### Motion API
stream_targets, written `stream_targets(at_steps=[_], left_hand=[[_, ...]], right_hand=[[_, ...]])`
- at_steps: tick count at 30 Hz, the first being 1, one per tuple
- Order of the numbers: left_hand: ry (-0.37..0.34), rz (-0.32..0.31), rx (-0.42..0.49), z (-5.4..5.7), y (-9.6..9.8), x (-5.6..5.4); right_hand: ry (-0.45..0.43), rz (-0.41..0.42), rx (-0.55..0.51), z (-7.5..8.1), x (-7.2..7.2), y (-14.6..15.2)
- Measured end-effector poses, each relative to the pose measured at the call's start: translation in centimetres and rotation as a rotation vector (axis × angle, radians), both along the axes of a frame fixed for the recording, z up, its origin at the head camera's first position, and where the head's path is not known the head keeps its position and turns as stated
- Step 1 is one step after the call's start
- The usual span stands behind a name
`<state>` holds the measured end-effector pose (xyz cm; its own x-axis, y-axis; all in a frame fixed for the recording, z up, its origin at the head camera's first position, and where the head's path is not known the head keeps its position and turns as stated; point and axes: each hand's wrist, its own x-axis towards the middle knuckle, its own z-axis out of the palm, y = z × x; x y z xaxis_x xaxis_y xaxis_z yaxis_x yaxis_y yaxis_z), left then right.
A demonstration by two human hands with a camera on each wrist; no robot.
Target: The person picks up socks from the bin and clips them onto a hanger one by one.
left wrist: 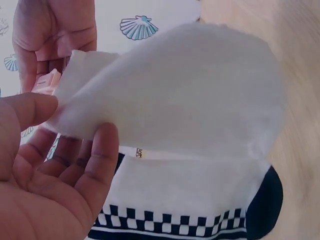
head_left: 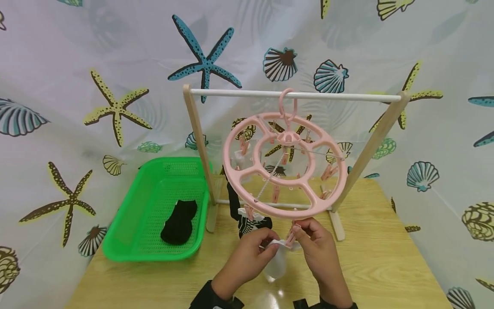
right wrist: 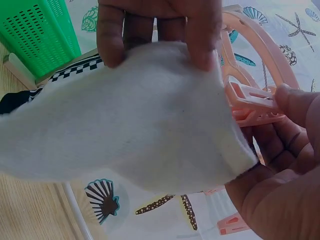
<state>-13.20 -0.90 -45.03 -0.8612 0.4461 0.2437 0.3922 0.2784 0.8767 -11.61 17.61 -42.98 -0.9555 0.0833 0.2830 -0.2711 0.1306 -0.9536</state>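
My left hand [head_left: 252,251] pinches the cuff of a white sock [left wrist: 185,95] between thumb and fingers. The sock's foot hangs down over the table. At the other end of the cuff, my right hand [head_left: 318,246] pinches a pink clothespin [right wrist: 252,97] by its handles. That clothespin's tip meets the sock's edge; whether it bites the fabric I cannot tell. It is at the front rim of a round pink drying hanger [head_left: 308,193]. To the left, a white sock with a black-and-white checkered band [left wrist: 185,185] hangs from another clip.
A wooden stand [head_left: 198,141] with a white top bar [head_left: 239,93] carries the hanger by its hook. Several pink clothespins dangle around the ring. On the left, a green basket [head_left: 154,257] holds a black folded cloth item [head_left: 179,223]. Everything is on a wood-grain table [head_left: 386,257].
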Motion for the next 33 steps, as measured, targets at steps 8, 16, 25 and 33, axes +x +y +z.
stream_targets(at_steps=[8,16,25,33], left_hand=[[-0.055,0.081,0.131,0.0,1.2,0.0],[-0.118,0.111,0.181,-0.1,1.6,0.3],[-0.087,0.118,0.223,-0.2,1.2,0.6],[0.508,0.298,0.082,0.1,1.1,0.6]], right_hand=[[0.012,0.027,-0.025,-0.3,0.2,0.0],[0.053,0.016,-0.009,-0.4,0.4,-0.1],[-0.017,0.087,-0.023,-0.7,0.3,0.0],[-0.004,0.105,-0.015,-0.8,0.3,0.1]])
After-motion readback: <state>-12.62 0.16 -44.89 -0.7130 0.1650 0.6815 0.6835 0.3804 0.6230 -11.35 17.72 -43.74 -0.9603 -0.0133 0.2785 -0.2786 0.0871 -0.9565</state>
